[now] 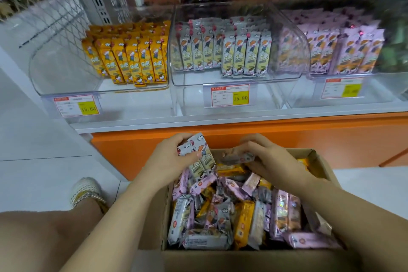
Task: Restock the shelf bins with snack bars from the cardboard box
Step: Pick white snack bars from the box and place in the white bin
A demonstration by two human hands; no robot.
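The left hand (174, 157) grips a small bundle of grey-white bars (198, 154), thumb across their faces, just above the far left corner of the cardboard box (318, 161). The right hand (271, 157) curls its fingers round a loose grey bar (238, 158) at the far end of the box; motion blur leaves the exact hold unclear. The bundle's long axis runs from near-right to far-left, tilted and close to upright. The matching stock stands on end in the middle bin (176, 55), which lies directly beyond the box and higher, on the shelf. Its near row fills only the right half, so the vacant floor is at the near left, and the left hand is judged the nearer to it. The bars need only a slight turn to stand with that row. The left bin (44, 68) holds orange bars (132, 59) and the right bin (388, 93) holds pink bars (344, 51). The box still holds a mixed heap of all three kinds, so much restocking remains. A price tag (229, 96) fronts the middle bin, above an orange shelf base (309, 137) and a pale tiled floor (44, 139).
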